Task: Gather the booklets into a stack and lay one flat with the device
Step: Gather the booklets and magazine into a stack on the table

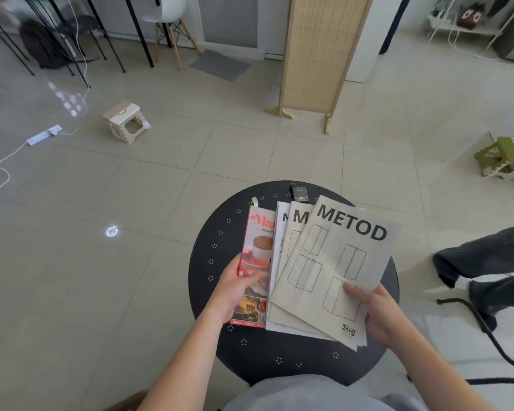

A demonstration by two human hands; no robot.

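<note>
Presently my left hand [235, 289] grips the red magazine [257, 250]; my right hand [382, 314] pinches the fanned METOD booklets [339, 262] (mid-table, overlapping it). The black device [299, 192] lies at the far edge of the round table [208, 256].

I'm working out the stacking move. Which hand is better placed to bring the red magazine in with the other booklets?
Left. The left hand grips the red magazine at its left edge, while the right hand holds the fanned white booklets by their lower right corner.
</note>
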